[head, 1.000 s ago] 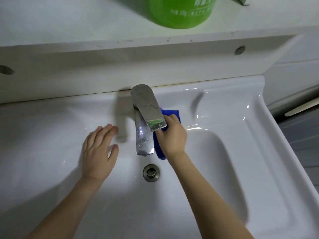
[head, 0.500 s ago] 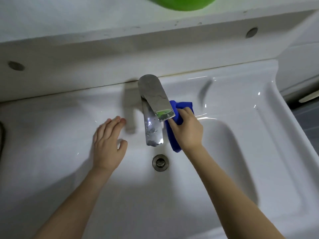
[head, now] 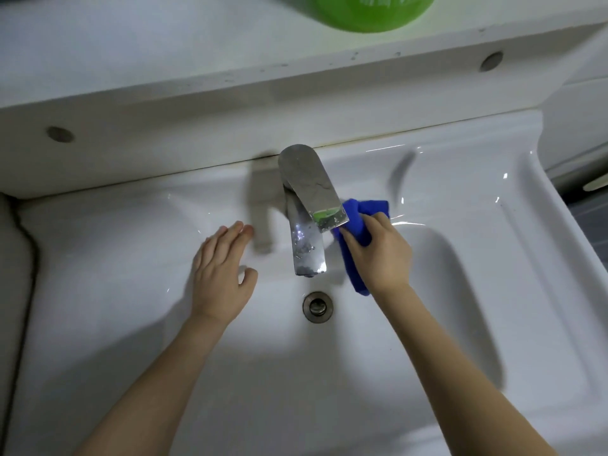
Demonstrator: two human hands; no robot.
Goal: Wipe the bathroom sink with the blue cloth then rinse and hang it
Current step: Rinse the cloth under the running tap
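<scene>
The white bathroom sink (head: 460, 199) fills the head view. A chrome tap (head: 309, 205) stands at the middle of its back rim, its spout over the basin. My right hand (head: 381, 255) is shut on the bunched blue cloth (head: 357, 222) and presses it against the sink just right of the tap. Part of the cloth hangs below my palm toward the basin. Left of the tap, my left hand (head: 220, 278) lies flat on the sink with its fingers spread, holding nothing. The metal drain (head: 317, 306) sits below the spout.
A white ledge (head: 164, 74) runs along the back above the sink, with a green container (head: 368, 11) standing on it at the top edge. Two round metal caps (head: 60, 133) mark the ledge's front face. A grey floor shows at the far right.
My right hand with the cloth has shifted a little to the right along the back of the sink beside the tap. My left hand has stayed flat in place. The camera has tilted.
</scene>
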